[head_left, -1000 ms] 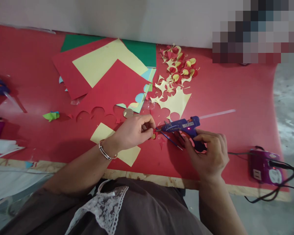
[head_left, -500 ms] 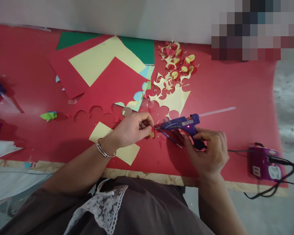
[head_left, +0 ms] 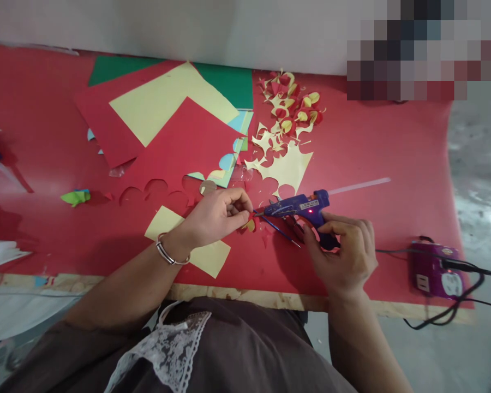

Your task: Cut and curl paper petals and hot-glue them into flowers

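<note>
My left hand [head_left: 216,216] pinches a small folded red and yellow paper piece [head_left: 250,223] just above the red table cover. My right hand [head_left: 343,252] grips the handle of a blue glue gun [head_left: 298,207]. Its nozzle points left and touches the paper piece. A red light glows on the gun's body, and a clear glue stick [head_left: 359,185] sticks out of its back. A silver bangle sits on my left wrist. A yellow paper sheet [head_left: 190,251] lies under my left forearm.
Red, yellow and green paper sheets [head_left: 167,120] are stacked at the back. A pile of folded red and yellow pieces [head_left: 291,106] and yellow offcuts [head_left: 288,166] lies behind the gun. A purple power strip [head_left: 433,270] with cables sits at right. A green scrap [head_left: 76,197] lies left.
The view has shifted slightly. Both hands stay together, with the gun's nozzle held against the paper piece throughout.
</note>
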`<state>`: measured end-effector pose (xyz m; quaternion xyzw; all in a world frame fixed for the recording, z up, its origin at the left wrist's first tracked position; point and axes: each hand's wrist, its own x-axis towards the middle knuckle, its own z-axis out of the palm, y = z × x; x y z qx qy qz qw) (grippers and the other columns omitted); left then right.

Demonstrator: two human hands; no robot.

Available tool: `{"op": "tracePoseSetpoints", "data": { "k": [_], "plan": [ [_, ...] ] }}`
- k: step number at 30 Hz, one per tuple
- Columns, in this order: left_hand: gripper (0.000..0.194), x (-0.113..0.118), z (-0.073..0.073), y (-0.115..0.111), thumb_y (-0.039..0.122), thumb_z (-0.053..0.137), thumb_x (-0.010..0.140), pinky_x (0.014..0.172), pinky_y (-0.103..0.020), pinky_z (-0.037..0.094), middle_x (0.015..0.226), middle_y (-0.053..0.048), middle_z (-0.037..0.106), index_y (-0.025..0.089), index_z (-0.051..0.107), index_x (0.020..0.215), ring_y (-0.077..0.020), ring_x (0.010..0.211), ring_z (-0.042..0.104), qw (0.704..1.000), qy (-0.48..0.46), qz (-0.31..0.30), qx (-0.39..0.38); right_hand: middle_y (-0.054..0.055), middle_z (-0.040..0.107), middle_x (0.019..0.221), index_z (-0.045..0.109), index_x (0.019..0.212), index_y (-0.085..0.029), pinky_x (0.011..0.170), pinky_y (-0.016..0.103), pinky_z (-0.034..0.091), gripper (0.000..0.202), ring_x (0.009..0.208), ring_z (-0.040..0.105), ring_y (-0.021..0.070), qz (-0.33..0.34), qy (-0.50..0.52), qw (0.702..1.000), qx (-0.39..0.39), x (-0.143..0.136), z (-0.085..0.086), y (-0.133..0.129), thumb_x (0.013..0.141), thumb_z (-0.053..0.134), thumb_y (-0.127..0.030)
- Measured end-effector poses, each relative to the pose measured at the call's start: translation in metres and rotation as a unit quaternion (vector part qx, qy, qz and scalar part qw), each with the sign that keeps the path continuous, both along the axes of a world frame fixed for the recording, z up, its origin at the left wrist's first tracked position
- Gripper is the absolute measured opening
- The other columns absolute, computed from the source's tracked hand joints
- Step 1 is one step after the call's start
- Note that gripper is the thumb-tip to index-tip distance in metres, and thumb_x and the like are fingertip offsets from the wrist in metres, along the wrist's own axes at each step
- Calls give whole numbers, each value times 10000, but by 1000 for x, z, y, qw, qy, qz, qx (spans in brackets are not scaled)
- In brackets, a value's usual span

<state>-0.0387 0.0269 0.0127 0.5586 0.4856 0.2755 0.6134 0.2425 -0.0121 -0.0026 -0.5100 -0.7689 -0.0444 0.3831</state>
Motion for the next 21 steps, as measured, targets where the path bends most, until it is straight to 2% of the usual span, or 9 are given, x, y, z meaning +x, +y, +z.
{"op": "tracePoseSetpoints", "data": {
  "k": [12, 21],
  "plan": [
    [64, 0, -2, 0, 173, 673, 881, 609, -227, 556, 714, -35, 775, 189, 617, 905, -149, 675, 763, 1000, -6, 6, 0, 50, 767, 984, 589, 940, -248, 803, 388, 578, 305, 881, 735, 227, 15, 9, 1000, -7, 1, -1, 0, 866, 862, -133],
    [56, -1, 3, 1, 171, 677, 871, 583, -220, 536, 714, -35, 768, 188, 631, 896, -149, 665, 755, 1000, 14, 8, 7, 56, 780, 1003, 598, 934, -251, 795, 395, 588, 281, 875, 734, 230, 7, 16, 1000, -15, 1, 0, -1, 875, 856, -155]
  ]
}}
